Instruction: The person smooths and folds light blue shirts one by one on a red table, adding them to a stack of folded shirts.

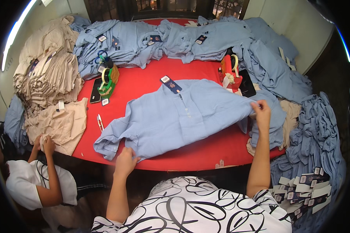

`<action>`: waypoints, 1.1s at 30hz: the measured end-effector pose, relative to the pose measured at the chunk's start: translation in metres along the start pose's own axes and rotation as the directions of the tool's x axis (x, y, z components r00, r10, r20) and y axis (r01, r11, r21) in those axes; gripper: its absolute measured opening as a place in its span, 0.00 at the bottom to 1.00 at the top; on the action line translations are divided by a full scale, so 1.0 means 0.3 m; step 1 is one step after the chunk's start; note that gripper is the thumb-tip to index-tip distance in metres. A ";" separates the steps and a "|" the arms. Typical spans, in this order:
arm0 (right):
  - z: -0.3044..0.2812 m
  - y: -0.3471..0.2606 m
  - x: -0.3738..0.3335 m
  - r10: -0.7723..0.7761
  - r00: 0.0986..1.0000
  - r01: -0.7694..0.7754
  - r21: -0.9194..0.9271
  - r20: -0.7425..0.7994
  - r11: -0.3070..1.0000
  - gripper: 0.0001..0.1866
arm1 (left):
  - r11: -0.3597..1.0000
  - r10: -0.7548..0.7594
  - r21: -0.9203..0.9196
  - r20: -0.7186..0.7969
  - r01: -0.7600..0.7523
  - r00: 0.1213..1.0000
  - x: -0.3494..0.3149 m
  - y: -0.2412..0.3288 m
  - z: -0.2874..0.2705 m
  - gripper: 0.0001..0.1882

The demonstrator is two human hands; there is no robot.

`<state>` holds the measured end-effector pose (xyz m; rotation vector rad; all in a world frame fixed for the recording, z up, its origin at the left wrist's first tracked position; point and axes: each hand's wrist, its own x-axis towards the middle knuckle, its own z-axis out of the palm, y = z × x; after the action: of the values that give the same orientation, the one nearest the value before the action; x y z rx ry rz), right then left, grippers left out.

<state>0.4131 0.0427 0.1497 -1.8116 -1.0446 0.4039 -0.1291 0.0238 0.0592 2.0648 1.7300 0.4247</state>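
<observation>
A light blue shirt (171,116) lies spread across the red-covered table in front of me, its buttoned placket facing up and a dark hang tag (171,84) at the collar. At the shirt's near left edge, my left hand (126,161) is closed, pinching the cloth beside a cuffed sleeve. My right hand (262,111) grips the fabric at the far right end between thumb and fingers, holding it slightly off the table. Small white-handled thread snips (100,122) rest left of the shirt.
Blue shirts (124,42) are heaped along the back, beige ones (46,77) at left. Tape dispensers, green (109,82) and red (230,72), stand near phones (96,91). At left a co-worker's hands (46,144) handle a beige garment. Tagged blue shirts (315,132) hang at right.
</observation>
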 end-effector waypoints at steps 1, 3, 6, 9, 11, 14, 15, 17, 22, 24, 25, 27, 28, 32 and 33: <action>0.014 0.015 -0.010 -0.104 0.979 0.106 0.000 0.178 0.994 0.08 | 1.000 0.012 -0.004 0.113 -0.012 0.994 0.010 0.004 -0.005 0.12; 0.024 -0.026 -0.039 -0.108 0.869 0.104 0.035 0.484 0.994 0.06 | 0.966 -0.025 -0.256 0.001 0.025 1.000 0.028 -0.009 -0.051 0.09; -0.177 0.077 0.001 -0.135 0.991 0.131 0.468 -0.026 0.874 0.07 | 0.672 -0.141 -0.741 -0.137 -0.006 0.980 0.063 0.047 -0.239 0.06; -0.241 -0.064 -0.060 -0.223 0.972 0.188 0.810 -0.072 0.556 0.11 | 0.248 -0.159 -0.919 -0.352 -0.308 0.923 0.001 0.054 -0.467 0.03; -0.310 -0.178 -0.083 -0.324 0.928 0.333 0.805 -0.186 0.491 0.12 | 0.215 -0.373 -0.867 -0.499 -0.450 0.782 0.005 0.117 -0.600 0.05; -0.266 -0.334 0.017 -0.438 0.898 0.232 0.809 0.035 0.540 0.14 | 0.457 -0.036 -0.701 -0.629 -0.547 0.776 0.083 0.066 -0.810 0.06; -0.198 -0.384 0.059 -0.365 0.922 0.136 0.778 0.127 0.614 0.12 | 0.589 -0.037 -0.647 -0.621 -0.485 0.783 0.138 0.064 -0.840 0.06; -0.069 -0.366 0.163 -0.298 0.896 0.003 0.666 0.330 0.746 0.10 | 0.772 -0.026 -0.550 -0.529 -0.319 0.848 0.288 0.028 -0.868 0.07; 0.272 -0.216 0.252 -0.246 0.911 0.063 0.479 0.331 0.876 0.25 | 0.975 0.024 -0.160 -0.612 -0.154 0.790 0.630 -0.065 -0.700 0.07; 0.328 -0.192 0.167 -0.284 0.898 0.216 0.227 0.335 0.950 0.27 | 0.999 0.021 -0.021 -0.700 -0.050 0.714 0.632 0.075 -0.580 0.06; 0.328 -0.139 0.134 -0.498 0.822 0.494 0.089 0.275 0.865 0.23 | 0.994 0.063 -0.021 -0.678 -0.105 0.732 0.629 0.141 -0.522 0.06; 0.321 -0.006 0.066 -0.058 0.746 -0.219 0.327 0.663 0.919 0.18 | 0.971 0.205 0.020 -0.591 -0.240 0.780 0.626 0.238 -0.377 0.07; 0.332 0.032 -0.011 0.019 0.660 -0.251 0.197 0.751 0.948 0.15 | 0.947 0.300 0.061 -0.517 -0.315 0.802 0.619 0.270 -0.292 0.08; 0.363 0.177 -0.242 0.142 0.867 -0.096 -0.120 0.477 0.988 0.11 | 0.883 0.431 -0.123 -0.172 -0.454 0.886 0.549 0.527 0.025 0.09; 0.387 0.185 -0.266 0.056 0.934 0.033 -0.242 0.352 0.970 0.11 | 0.871 0.455 -0.157 -0.101 -0.465 0.885 0.545 0.567 0.101 0.10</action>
<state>0.3168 0.0369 0.0330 -2.0093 -1.3843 0.6539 0.0612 0.1565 0.1122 2.3390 1.1584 0.7619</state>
